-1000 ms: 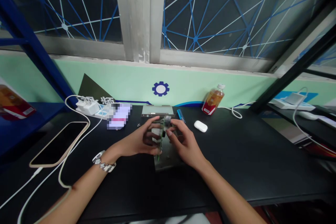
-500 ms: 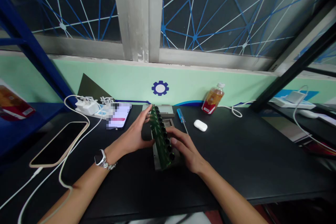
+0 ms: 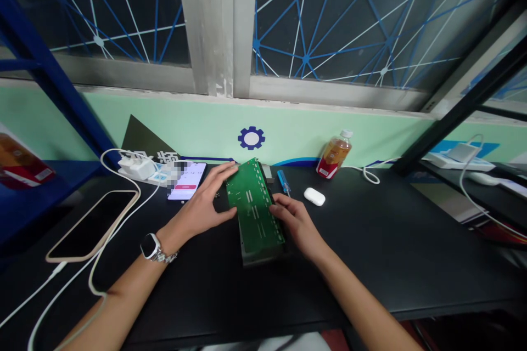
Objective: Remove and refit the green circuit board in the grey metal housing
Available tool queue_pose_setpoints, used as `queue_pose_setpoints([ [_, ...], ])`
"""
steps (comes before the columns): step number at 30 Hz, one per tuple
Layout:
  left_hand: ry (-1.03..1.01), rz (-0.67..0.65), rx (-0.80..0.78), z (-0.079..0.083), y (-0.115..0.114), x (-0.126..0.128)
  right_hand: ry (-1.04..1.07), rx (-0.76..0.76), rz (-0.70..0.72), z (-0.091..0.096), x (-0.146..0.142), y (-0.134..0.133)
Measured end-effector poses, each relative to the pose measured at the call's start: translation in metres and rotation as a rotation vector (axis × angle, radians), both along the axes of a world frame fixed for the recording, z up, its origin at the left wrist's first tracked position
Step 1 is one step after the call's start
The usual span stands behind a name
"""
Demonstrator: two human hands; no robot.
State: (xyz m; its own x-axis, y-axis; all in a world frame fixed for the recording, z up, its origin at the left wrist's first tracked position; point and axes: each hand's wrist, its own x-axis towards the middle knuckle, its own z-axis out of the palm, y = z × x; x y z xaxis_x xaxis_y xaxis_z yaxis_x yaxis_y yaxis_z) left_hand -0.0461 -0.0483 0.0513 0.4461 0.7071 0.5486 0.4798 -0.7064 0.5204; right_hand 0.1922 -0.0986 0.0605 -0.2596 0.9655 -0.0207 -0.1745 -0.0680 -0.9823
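— Green all over, that circuit board (image 3: pixel 254 208): a long rectangle, its flat solder side up, with short pale rows of pins across it.

— Which way does it run?

— Its long axis goes from the bench's (image 3: pixel 391 241) near edge toward the far edge by the wall, leaning a little to the left at the far end. It lies near the middle of the bench, over a dark metal tray-like case (image 3: pixel 263 256) whose near lip shows just below the board's near end.

— So the case holds the board?

— It lies on or in it; how deep it sits I cannot tell. What else is in the case is hidden under the board.

— And the hands?

— The left hand (image 3: pixel 206 203) is spread open and fairly flat, fingers reaching to the board's far left corner and touching its left edge; a wristwatch (image 3: pixel 151 245) sits on that wrist. The right hand (image 3: pixel 297 222) has its fingers curled loosely against the board's right edge, touching it rather than closing around it.

— Anything close by?

— A blue-handled screwdriver (image 3: pixel 283 181) just right of the board's far end, a white earbud case (image 3: pixel 314 196) beyond that, and a bottle (image 3: pixel 334 156) of amber drink at the far edge. A lit phone (image 3: pixel 187 181) lies left of the left hand, and a dark phone (image 3: pixel 93 225) toward the left edge.
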Motion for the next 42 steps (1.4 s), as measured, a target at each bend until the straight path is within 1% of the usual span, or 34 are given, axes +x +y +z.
queue_pose_setpoints([
  [2, -0.02, -0.005, 0.033, 0.002, -0.001, -0.001, 0.031, -0.048, -0.046, -0.003, 0.001, 0.002],
  [6, -0.037, -0.025, 0.117, 0.002, 0.001, -0.003, 0.061, -0.032, -0.065, -0.007, 0.002, 0.005],
  [9, -0.032, -0.117, 0.184, 0.001, 0.004, -0.006, 0.041, -0.016, -0.075, -0.005, 0.004, 0.006],
  [11, -0.06, -0.163, 0.192, 0.0, 0.004, -0.005, 0.01, -0.007, -0.07, -0.003, 0.006, 0.007],
  [13, -0.117, -0.153, 0.129, 0.0, 0.003, -0.004, -0.031, -0.001, -0.049, -0.002, 0.007, 0.008],
  [15, -0.174, -0.096, 0.017, 0.0, 0.002, -0.002, -0.091, 0.039, -0.045, -0.003, 0.008, 0.008],
  [18, -0.198, -0.019, -0.192, 0.0, 0.002, -0.002, -0.186, 0.18, -0.072, -0.007, 0.009, 0.007],
  [20, -0.207, -0.02, -0.315, 0.0, 0.003, -0.003, -0.256, 0.287, -0.113, -0.008, 0.01, 0.004],
  [23, -0.248, -0.05, -0.433, -0.001, 0.006, -0.004, -0.443, 0.44, -0.165, -0.006, 0.013, 0.001],
  [24, -0.27, -0.061, -0.468, -0.002, 0.007, -0.005, -0.511, 0.487, -0.144, -0.005, 0.013, 0.0],
  [26, -0.341, -0.077, -0.554, -0.007, 0.009, -0.004, -0.593, 0.553, -0.045, -0.001, 0.014, -0.002],
  [28, -0.442, -0.078, -0.667, -0.015, 0.011, -0.002, -0.604, 0.573, 0.06, 0.002, 0.013, -0.003],
  [29, -0.492, -0.068, -0.721, -0.019, 0.012, 0.0, -0.592, 0.571, 0.091, 0.002, 0.013, -0.004],
  [31, -0.562, -0.033, -0.801, -0.025, 0.012, 0.004, -0.562, 0.555, 0.111, 0.002, 0.01, -0.005],
  [33, -0.585, 0.003, -0.838, -0.028, 0.012, 0.008, -0.547, 0.532, 0.117, -0.002, 0.007, -0.006],
  [36, -0.584, 0.021, -0.85, -0.028, 0.01, 0.014, -0.528, 0.506, 0.105, -0.008, 0.001, -0.008],
  [39, -0.6, 0.021, -0.851, -0.027, 0.008, 0.02, -0.515, 0.513, 0.056, -0.012, -0.006, -0.011],
  [42, -0.61, 0.017, -0.84, -0.027, 0.006, 0.024, -0.532, 0.531, 0.028, -0.011, -0.01, -0.014],
])
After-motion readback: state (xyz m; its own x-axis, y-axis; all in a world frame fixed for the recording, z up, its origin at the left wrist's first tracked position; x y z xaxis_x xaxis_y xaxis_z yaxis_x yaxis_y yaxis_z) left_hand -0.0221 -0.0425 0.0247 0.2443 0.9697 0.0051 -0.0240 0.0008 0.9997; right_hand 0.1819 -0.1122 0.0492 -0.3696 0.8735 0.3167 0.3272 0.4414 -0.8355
